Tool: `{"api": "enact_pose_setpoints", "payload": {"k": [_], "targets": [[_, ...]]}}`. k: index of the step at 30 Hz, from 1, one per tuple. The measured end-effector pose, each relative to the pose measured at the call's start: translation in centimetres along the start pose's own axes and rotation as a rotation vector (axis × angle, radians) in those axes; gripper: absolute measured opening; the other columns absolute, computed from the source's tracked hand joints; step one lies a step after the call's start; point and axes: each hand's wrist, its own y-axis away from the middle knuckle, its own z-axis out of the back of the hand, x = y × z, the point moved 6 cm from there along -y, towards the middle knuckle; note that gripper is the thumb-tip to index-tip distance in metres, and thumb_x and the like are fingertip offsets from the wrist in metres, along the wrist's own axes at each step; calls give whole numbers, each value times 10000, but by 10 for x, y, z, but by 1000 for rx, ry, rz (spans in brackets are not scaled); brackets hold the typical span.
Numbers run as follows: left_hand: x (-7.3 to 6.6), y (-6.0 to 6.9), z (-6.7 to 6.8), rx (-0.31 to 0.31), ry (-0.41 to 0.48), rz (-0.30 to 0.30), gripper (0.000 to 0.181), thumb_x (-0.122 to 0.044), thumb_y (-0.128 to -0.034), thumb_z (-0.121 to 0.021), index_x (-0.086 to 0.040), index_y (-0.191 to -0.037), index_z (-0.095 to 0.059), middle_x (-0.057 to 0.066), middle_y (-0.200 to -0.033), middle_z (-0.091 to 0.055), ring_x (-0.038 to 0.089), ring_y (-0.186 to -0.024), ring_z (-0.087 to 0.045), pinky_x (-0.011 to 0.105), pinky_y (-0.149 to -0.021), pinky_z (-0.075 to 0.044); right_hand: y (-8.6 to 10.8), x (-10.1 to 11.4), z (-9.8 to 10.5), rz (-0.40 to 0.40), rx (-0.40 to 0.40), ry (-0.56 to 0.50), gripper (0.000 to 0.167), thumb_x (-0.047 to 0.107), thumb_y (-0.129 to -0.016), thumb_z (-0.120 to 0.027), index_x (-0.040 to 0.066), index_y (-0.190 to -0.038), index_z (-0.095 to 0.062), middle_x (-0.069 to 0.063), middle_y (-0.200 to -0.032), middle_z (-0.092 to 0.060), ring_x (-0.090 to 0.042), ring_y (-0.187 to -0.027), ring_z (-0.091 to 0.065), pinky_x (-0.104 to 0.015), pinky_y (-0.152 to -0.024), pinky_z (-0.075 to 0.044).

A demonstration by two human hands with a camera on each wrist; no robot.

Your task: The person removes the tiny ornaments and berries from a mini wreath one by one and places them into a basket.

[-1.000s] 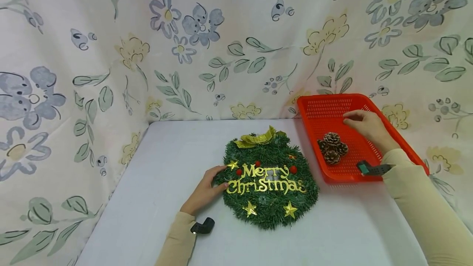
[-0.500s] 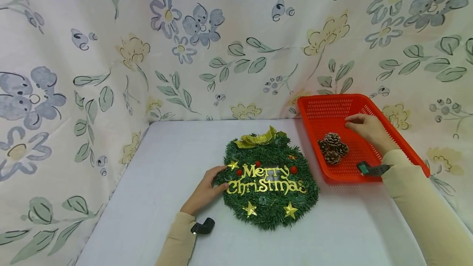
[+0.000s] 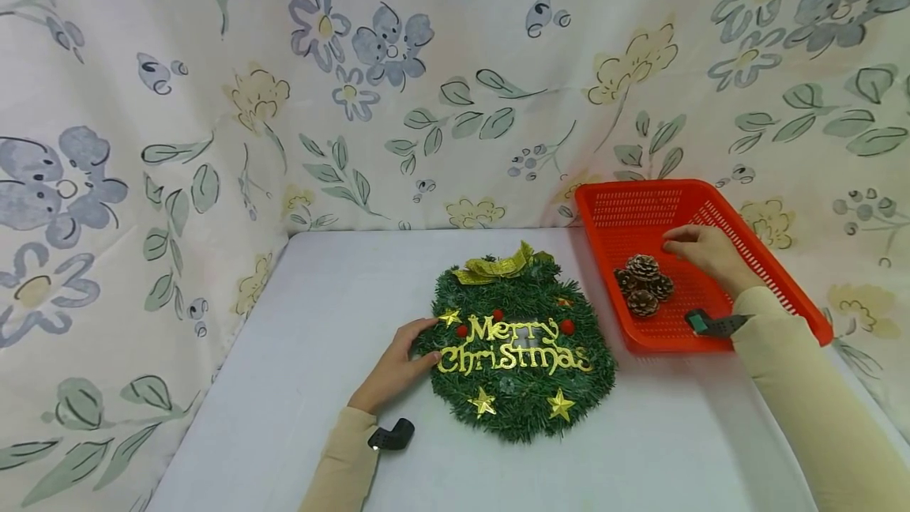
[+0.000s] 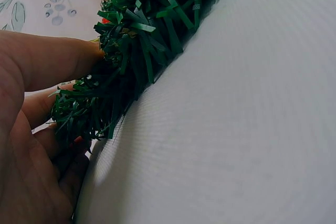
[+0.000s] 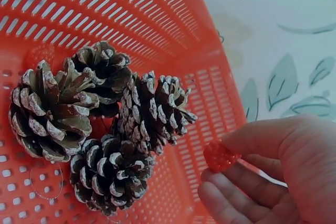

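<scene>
Right hand [image 5: 294,166]: thumb and index nearly closed, pinching a small red ball [image 5: 219,156] between their tips; other fingers lying loosely curved below it. Hand is hovering over the red basket [image 3: 686,291]; four pine cones [image 5: 112,174] are clustering in there, near the pinching fingers, left and on the person's side in the head view. Left hand [image 3: 391,366]: thumb and fingers spreading apart, relaxed, touching the near-left edge of the green wreath [image 3: 522,397]; can't tell how firmly. Wreath is lying on the white table [image 3: 320,299], directly right of those fingertips. Gold "Merry Christmas" lettering [image 3: 506,356] is starting just beside the left thumb, gold bow [image 3: 498,267] sitting beyond the fingers at the far end.
</scene>
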Motion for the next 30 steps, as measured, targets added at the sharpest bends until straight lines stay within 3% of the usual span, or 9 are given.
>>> {"api": "enact_pose_setpoints", "payload": {"k": [22, 30], "targets": [[1, 0, 0, -8, -5, 10, 605, -239, -974, -692, -255, -1525, -443, 115, -1620, -324, 328, -1539, -263, 576, -1245, -261, 1, -2, -3, -25, 78, 10, 544, 370, -1059, -508, -37, -1419, -488, -331, -1417, -524, -465, -1231, -551, -692, -1082, -376], [1, 0, 0, -11, -5, 1, 612, -261, -970, -699, -236, -1526, -445, 119, -1618, -333, 341, -1533, -273, 600, -1236, -261, 1, -2, -4, -20, 83, 14, 536, 360, -1068, -486, -36, -1430, -479, -334, -1427, -509, -469, -1241, -537, -679, -1077, -392]]}}
